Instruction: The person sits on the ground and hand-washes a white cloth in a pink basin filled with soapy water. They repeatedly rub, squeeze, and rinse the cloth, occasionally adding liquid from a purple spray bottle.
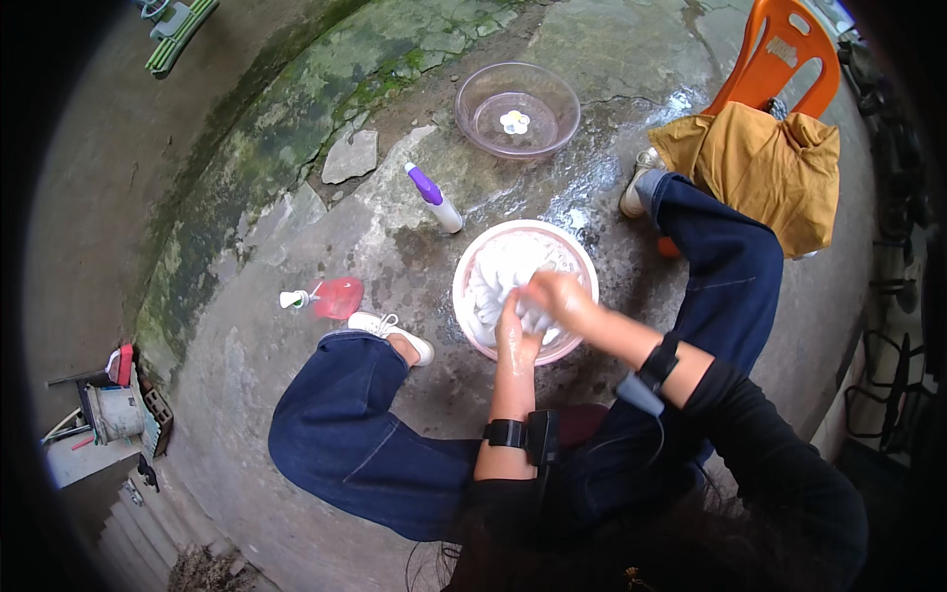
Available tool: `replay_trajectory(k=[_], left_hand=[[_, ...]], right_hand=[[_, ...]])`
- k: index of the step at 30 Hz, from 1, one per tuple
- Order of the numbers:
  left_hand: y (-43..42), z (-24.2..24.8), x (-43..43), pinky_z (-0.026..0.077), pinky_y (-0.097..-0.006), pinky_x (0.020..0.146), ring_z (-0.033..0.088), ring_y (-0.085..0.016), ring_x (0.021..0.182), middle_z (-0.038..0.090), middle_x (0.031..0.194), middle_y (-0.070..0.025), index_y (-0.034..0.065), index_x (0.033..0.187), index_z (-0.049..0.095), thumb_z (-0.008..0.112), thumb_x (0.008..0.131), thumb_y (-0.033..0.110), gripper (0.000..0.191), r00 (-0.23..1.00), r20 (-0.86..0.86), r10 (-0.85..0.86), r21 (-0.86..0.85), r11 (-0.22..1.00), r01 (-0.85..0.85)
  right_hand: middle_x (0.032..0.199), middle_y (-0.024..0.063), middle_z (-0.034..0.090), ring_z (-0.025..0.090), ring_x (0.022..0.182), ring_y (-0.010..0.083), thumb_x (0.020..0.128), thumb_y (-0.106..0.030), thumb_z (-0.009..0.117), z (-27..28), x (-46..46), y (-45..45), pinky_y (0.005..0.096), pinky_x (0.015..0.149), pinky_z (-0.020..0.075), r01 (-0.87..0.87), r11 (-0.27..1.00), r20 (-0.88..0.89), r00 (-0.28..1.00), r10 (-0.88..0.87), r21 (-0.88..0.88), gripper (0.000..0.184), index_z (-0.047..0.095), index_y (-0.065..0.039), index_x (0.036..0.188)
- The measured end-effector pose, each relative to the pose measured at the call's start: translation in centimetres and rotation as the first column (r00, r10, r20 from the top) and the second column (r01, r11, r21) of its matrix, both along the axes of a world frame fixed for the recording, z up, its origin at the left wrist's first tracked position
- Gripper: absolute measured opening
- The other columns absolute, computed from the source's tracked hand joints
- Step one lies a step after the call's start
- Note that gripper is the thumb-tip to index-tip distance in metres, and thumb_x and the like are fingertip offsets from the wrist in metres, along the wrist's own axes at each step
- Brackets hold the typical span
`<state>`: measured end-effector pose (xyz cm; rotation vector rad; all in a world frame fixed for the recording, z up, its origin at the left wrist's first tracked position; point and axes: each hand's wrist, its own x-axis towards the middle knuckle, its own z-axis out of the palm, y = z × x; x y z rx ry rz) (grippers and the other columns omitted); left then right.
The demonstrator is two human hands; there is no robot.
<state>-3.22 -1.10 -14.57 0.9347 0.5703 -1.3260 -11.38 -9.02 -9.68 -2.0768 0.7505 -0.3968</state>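
A round pink-rimmed basin (pixel 460 314) stands on the wet ground between my feet, with a soaked white cloth (pixel 492 277) and suds in it. My left hand (pixel 516 329) is over the near part of the basin, its fingers closed on a bunched part of the cloth. Close beside it on the right, my right hand (pixel 562 296) is blurred and also grips the cloth; its fingertips are partly hidden. Beyond the basin lies a white bottle with a purple top (pixel 433 196). A clear tub (pixel 570 133) with a flower mark on its bottom stands farther off.
A red bottle with a white pump (pixel 339 297) lies near my left shoe (pixel 392 331). At the right is an orange plastic chair (pixel 755 66) with a mustard-coloured cloth (pixel 769 174) over it. A loose flat stone (pixel 350 156) lies on the cracked, mossy concrete. A bucket (pixel 118 413) stands far left.
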Motion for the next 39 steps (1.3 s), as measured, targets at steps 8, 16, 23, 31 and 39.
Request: replay_trajectory(k=[8, 16, 23, 31, 39], left_hand=[[-0.4, -0.5, -1.8, 0.049, -0.0354, 0.091, 0.056, -0.022, 0.11, 0.053, 0.123, -0.0103, 0.0056, 0.131, 0.042, 0.033, 0.101, 0.027, 0.039, 0.985, -0.146, 0.088, -0.398, 0.907, -0.14], [0.2, 0.4, -2.4, 0.049, -0.0377, 0.088, 0.056, -0.023, 0.106, 0.055, 0.116, -0.0098, 0.0037, 0.126, 0.044, 0.034, 0.098, 0.031, 0.04, 0.997, 0.0, 0.073, -0.312, 0.948, -0.069], [0.9, -3.4, -0.4, 0.049, -0.0392, 0.088, 0.059, -0.026, 0.102, 0.059, 0.112, -0.0129, 0.0016, 0.123, 0.048, 0.031, 0.098, 0.038, 0.047, 0.996, -0.02, 0.092, -0.321, 0.942, -0.094], [-1.7, 0.9, -0.7, 0.042, -0.0425, 0.099, 0.049, -0.025, 0.121, 0.049, 0.133, -0.0094, 0.0035, 0.135, 0.039, 0.03, 0.1, 0.036, 0.048, 0.99, -0.093, 0.103, -0.384, 0.914, -0.131], [-1.2, 4.4, 2.7, 0.038, -0.0436, 0.104, 0.046, -0.031, 0.122, 0.048, 0.13, -0.0187, -0.0026, 0.134, 0.036, 0.056, 0.09, 0.01, 0.05, 0.981, 0.025, 0.191, -0.407, 0.899, -0.164]], right_hand=[[0.058, 0.0213, 0.057, 0.059, 0.057, 0.039, 0.089, -0.031, 0.054, 0.9, 3.3, 0.1, 0.0448, 0.055, 0.0485, 0.26, 0.954, -0.165, 0.945, -0.283, -0.15, 0.043, 0.062, 0.002, 0.062], [0.064, 0.0225, 0.059, 0.058, 0.057, 0.04, 0.089, -0.028, 0.053, -0.7, 2.9, 1.4, 0.0445, 0.057, 0.0491, -0.022, 0.984, -0.147, 0.989, -0.004, -0.176, 0.038, 0.062, 0.0, 0.064], [0.065, 0.0229, 0.06, 0.061, 0.061, 0.0399, 0.089, -0.027, 0.05, 0.0, 2.3, 0.9, 0.0491, 0.06, 0.0499, 0.05, 0.959, 0.01, 0.999, -0.049, -0.279, 0.033, 0.062, -0.002, 0.07], [0.055, 0.0118, 0.057, 0.058, 0.051, 0.0194, 0.091, -0.037, 0.055, -4.0, 0.6, -4.3, 0.0363, 0.052, 0.0476, 0.395, 0.775, -0.09, 0.909, -0.406, 0.493, 0.044, 0.061, -0.002, 0.066], [0.085, 0.0018, 0.063, 0.056, 0.068, 0.0091, 0.088, -0.031, 0.064, 1.3, -2.0, -7.5, 0.0231, 0.06, 0.0453, -0.025, 0.45, 0.113, 0.979, -0.17, 0.892, 0.031, 0.065, -0.001, 0.098]])
